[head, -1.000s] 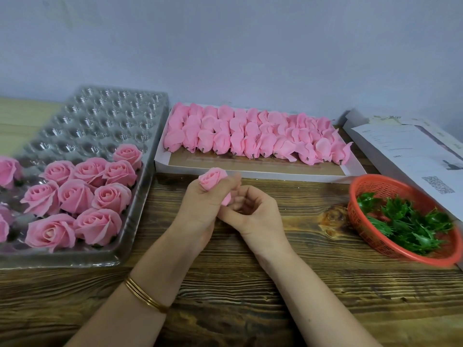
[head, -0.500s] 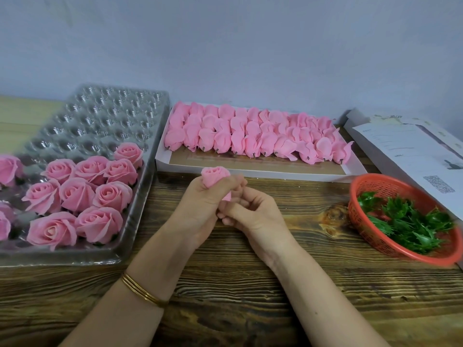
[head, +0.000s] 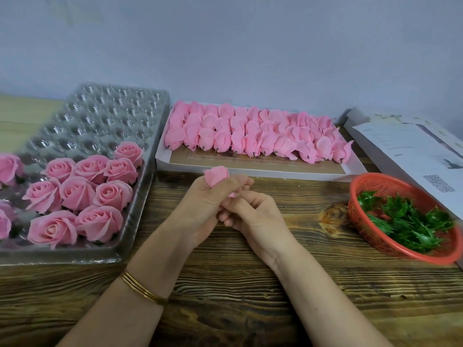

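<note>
Fingers of left hand curled round small pink soft rose bud just above brown wooden table. Right hand pinching its bottom from below. Hold softly, turn slowly, squeeze only the bottom, keep petals neat.

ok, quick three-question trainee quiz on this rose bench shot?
1. True or false: the left hand grips the pink rosebud.
2. What fills the red basket?
3. The gold bangles sit on which wrist: A) left B) right C) both?
Key: 1 true; 2 green leaves; 3 A.
</note>
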A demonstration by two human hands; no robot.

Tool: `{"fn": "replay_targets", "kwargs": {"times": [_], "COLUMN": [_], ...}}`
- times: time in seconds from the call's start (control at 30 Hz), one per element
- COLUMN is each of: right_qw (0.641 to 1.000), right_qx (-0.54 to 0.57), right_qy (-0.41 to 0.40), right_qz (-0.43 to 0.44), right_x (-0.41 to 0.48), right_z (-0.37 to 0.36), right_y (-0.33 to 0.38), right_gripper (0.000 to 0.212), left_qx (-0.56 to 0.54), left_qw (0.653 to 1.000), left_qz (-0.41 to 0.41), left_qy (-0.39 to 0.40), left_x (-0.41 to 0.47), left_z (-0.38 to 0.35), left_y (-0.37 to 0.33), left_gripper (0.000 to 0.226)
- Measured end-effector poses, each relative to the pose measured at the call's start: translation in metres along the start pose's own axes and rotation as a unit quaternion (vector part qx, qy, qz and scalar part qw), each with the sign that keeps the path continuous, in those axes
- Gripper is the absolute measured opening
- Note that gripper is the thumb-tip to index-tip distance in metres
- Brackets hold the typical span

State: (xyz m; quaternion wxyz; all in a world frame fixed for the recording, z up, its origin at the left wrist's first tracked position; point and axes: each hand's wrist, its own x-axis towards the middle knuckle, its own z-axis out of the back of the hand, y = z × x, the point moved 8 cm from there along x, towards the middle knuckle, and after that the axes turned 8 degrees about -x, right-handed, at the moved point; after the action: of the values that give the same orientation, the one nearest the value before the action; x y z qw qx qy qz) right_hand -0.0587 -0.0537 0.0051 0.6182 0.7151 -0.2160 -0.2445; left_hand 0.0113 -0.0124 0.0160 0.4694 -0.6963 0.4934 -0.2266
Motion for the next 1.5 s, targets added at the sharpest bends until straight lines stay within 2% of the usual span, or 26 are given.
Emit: {"fn": "replay_targets", "kwargs": {"times": [0.07,0.17,0.23,0.33,0.43,0.63,0.7,0.77,0.8,0.9,0.97,1.1,1.17,1.27,1.4,1.5], "right_qw": [1.000,1.000,0.999,0.996,0.995,0.996,0.991,0.987,0.985,0.980,0.982,0.987,0.989,0.991,0.991,0.991], "right_qx": [0.022,0.010,-0.014,-0.050,-0.061,0.066,0.101,0.126,0.138,0.162,0.152,0.120,0.099,0.086,0.100,0.107], "right_qy": [0.006,-0.020,-0.042,-0.054,-0.057,0.028,0.056,0.063,0.059,0.035,0.012,-0.060,-0.086,-0.082,-0.072,-0.069], "right_qz": [-0.015,0.002,0.028,0.054,0.055,-0.046,-0.065,-0.081,-0.090,-0.113,-0.115,-0.089,-0.069,-0.053,-0.043,-0.050], "right_x": [0.002,0.002,0.001,0.000,-0.001,0.002,0.002,0.001,0.001,0.001,0.000,0.002,0.002,0.003,0.001,0.001], "right_z": [0.000,0.005,0.009,0.012,0.012,0.001,-0.002,-0.003,-0.002,0.002,0.005,0.016,0.021,0.020,0.015,0.014], "right_y": [-0.004,-0.003,0.001,0.006,0.006,-0.004,-0.005,-0.005,-0.007,-0.010,-0.011,-0.010,-0.006,-0.003,-0.001,-0.003], "right_gripper": [0.025,0.008,0.015,0.013,0.014,0.013,0.014,0.003,0.008,0.034,0.036,0.025,0.036,0.055,0.044,0.033], "left_qx": [-0.006,-0.007,-0.012,-0.012,-0.011,-0.001,0.017,0.023,0.029,0.073,0.094,0.176,0.227,0.285,0.339,0.356], "left_qw": [1.000,1.000,0.999,0.999,1.000,0.998,0.999,0.999,0.999,0.994,0.991,0.964,0.947,0.933,0.917,0.911], "left_qz": [-0.002,-0.015,-0.022,-0.019,-0.016,0.005,-0.004,-0.025,-0.038,-0.075,-0.097,-0.177,-0.201,-0.201,-0.200,-0.193], "left_qy": [-0.010,-0.021,-0.027,-0.030,-0.003,0.059,0.050,0.030,0.020,-0.002,-0.025,-0.093,-0.103,-0.088,-0.072,-0.080], "left_x": [0.000,0.000,0.001,0.003,0.004,0.004,0.004,0.005,0.005,0.005,0.003,0.000,-0.001,-0.002,-0.003,-0.003], "left_z": [0.001,0.002,0.003,0.005,0.002,-0.002,0.000,0.003,0.005,0.005,0.006,0.012,0.013,0.009,0.001,0.003], "left_y": [0.000,-0.002,-0.002,0.000,0.001,0.004,0.003,0.001,0.001,-0.002,-0.005,-0.017,-0.020,-0.016,-0.011,-0.010], "left_gripper": [0.022,0.023,0.025,0.023,0.021,0.023,0.020,0.021,0.025,0.027,0.019,0.018,0.021,0.030,0.027,0.017]}}
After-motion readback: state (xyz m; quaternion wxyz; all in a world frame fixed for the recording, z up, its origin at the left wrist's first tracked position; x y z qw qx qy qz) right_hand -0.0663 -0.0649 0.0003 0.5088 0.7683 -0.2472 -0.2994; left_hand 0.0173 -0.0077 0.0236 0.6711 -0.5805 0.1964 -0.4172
